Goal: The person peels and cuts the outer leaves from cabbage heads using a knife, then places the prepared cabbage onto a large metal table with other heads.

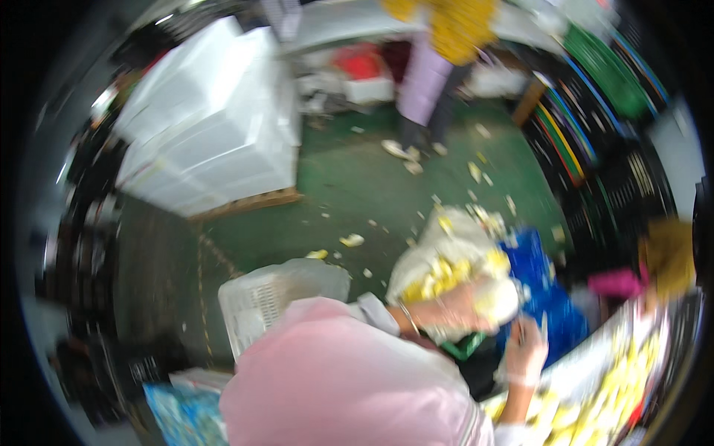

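Observation:
My left hand (460, 309), with a bracelet at the wrist, grips a pale, rounded vegetable head (499, 301), which looks like a Chinese cabbage. Close by on the right, my right hand (526, 351) wears a clear thin glove. Its fingers are closed around a thin tool (544, 326), too blurred to identify surely. Behind my left hand stands a whitish sack (410, 262) with yellow leaf trimmings (446, 273) inside. Below the hands shows the rim of a green container (466, 348). Yellow-white vegetable heads (602, 396) lie in rows at the lower right.
A blue plastic bag (535, 267) lies beside the sack. At my left is a white lined basket (251, 301). White foam boxes (223, 145) stand on a wooden pallet (251, 202). Leaf scraps (352, 240) litter the green floor. Two other people (429, 67) (664, 262) are nearby; stacked crates (569, 139) line the right.

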`<state>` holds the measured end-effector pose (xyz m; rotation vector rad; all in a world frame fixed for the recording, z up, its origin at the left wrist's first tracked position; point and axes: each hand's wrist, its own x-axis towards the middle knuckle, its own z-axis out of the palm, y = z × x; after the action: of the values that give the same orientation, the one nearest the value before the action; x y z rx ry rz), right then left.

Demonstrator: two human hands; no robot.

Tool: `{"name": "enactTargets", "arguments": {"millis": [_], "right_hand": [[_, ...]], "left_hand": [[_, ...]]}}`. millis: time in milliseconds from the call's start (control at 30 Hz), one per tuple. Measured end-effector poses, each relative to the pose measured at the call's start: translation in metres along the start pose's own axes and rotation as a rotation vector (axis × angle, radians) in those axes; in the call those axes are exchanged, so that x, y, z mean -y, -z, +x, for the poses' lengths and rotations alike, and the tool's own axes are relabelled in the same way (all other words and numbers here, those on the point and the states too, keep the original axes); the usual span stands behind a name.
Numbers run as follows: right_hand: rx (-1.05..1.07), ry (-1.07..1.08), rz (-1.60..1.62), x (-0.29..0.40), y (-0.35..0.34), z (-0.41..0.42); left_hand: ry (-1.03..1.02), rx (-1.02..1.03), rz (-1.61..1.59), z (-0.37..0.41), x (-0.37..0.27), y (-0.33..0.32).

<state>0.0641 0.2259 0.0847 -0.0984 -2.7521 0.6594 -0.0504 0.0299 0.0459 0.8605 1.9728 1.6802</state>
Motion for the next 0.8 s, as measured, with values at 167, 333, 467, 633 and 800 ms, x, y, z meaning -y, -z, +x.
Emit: {"name": "enactTargets", "arguments": {"millis": [167,333,467,633,800], "right_hand": [[0.145,0.108,-0.13,0.028,0.026,0.012],[0.191,0.028,-0.202,0.031,0.033,-0.002],[0.176,0.026,-0.221,0.034,0.036,-0.019],[0.182,0.013,-0.258,0.046,0.04,-0.03],[0.129,0.032,-0.277,0.045,0.029,-0.043]], "left_hand": [[0.028,-0.065,-0.045,-0.001,0.021,0.008],[-0.126,-0.064,0.089,-0.002,0.009,0.0],[-0.168,-0.091,0.18,-0.021,0.01,-0.007],[-0.149,-0.049,0.108,-0.042,-0.001,-0.013],[-0.104,-0.016,0.037,-0.049,0.002,-0.018]]}}
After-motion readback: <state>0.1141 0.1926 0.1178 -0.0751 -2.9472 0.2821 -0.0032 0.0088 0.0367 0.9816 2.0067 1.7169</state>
